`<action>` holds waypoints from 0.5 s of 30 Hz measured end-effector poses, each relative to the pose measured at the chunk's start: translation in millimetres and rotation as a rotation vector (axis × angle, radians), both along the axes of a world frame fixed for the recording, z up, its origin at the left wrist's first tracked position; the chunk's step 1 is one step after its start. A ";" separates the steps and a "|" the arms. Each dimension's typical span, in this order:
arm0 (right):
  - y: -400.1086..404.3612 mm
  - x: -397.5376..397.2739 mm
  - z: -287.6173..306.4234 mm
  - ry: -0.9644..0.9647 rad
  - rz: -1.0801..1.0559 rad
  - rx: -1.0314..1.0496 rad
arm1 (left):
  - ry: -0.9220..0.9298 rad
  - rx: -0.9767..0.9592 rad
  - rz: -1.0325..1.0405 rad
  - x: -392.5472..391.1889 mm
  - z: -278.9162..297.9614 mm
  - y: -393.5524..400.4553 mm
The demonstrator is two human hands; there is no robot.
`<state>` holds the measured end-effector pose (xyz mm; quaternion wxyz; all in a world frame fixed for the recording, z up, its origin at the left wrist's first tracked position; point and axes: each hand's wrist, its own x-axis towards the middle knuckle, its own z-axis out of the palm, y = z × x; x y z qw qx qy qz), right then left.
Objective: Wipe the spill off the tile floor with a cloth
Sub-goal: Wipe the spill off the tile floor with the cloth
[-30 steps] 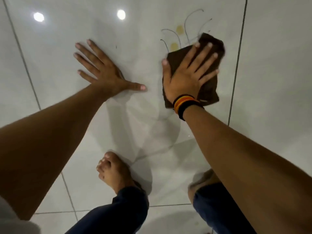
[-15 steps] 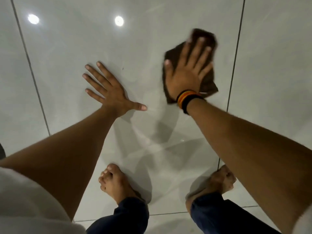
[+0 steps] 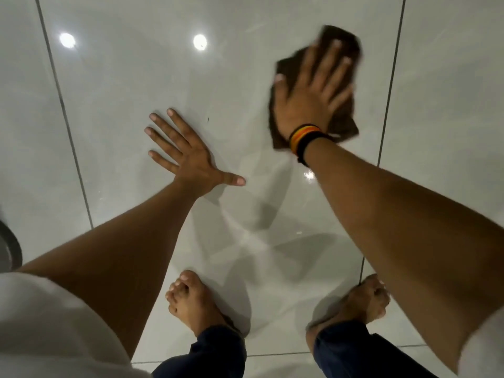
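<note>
Brown cloth (image 3: 341,124) lies flat on the glossy pale tile floor (image 3: 136,64), far side of the big tile, just left of a dark grout line (image 3: 392,64) running away from the viewer. Right hand (image 3: 311,96) is spread palm-down on top of it, fingers (image 3: 334,54) open and fanned, pressing rather than pinching; nothing is gripped in a fist. Cloth shows beyond the fingertips at the far end and behind the wrist at the near end, so its long axis runs roughly along the forearm, near to far, tilted a little to the right. Far edge of the cloth is motion-blurred. A striped wristband (image 3: 305,137) sits at the wrist. No spill visible on the tile around the cloth; whatever remains is either under it or too faint to tell against the reflections. Judgement: wiping stroke in hand, task likely well along; the coming move depends on the cloth staying under the palm and being drawn along its long axis, toward or away from the body. Left hand (image 3: 191,156) is flat on the bare tile well to the left of the cloth, fingers splayed, thumb pointing right, holding nothing; reads as a brace. Right hand is plainly the working one. Two bare feet at bottom edge, dark trouser cuffs, ceiling lights (image 3: 200,42) mirrored in the tile.
</note>
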<state>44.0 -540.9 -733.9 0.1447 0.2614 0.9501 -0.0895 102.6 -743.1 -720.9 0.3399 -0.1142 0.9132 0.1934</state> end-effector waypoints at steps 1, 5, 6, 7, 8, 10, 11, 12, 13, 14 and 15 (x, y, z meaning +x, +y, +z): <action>-17.5 0.2 -1.1 0.028 0.219 0.009 | -0.001 0.016 -0.011 0.4 0.4 -0.1; -30.7 69.2 7.4 0.014 0.886 -0.103 | -0.028 0.005 -0.007 -0.6 7.5 2.8; -18.5 94.1 7.5 0.003 0.858 -0.131 | -0.021 0.003 -0.002 -0.5 9.1 3.5; -6.7 119.6 9.3 -0.019 0.762 -0.138 | -0.017 0.003 0.005 -0.7 10.3 4.3; 2.1 143.8 12.4 -0.059 0.630 -0.123 | -0.014 0.004 0.014 -0.8 10.0 4.6; 4.3 175.4 18.8 -0.159 0.405 -0.092 | -0.004 -0.004 0.025 -0.5 8.9 3.7; 0.2 177.4 20.7 -0.186 0.379 -0.088 | -0.003 -0.013 0.025 0.1 9.4 3.4; -3.9 170.3 20.9 -0.192 0.412 -0.099 | -0.011 -0.012 0.023 -0.1 9.6 3.4; -7.1 157.0 19.4 -0.180 0.489 -0.120 | -0.021 -0.003 0.021 -0.2 9.7 3.8; -9.7 139.0 16.5 -0.153 0.594 -0.136 | -0.028 0.007 0.022 -0.4 10.1 4.0; -12.9 116.3 12.4 -0.114 0.701 -0.140 | -0.032 0.011 0.025 -0.9 11.1 3.8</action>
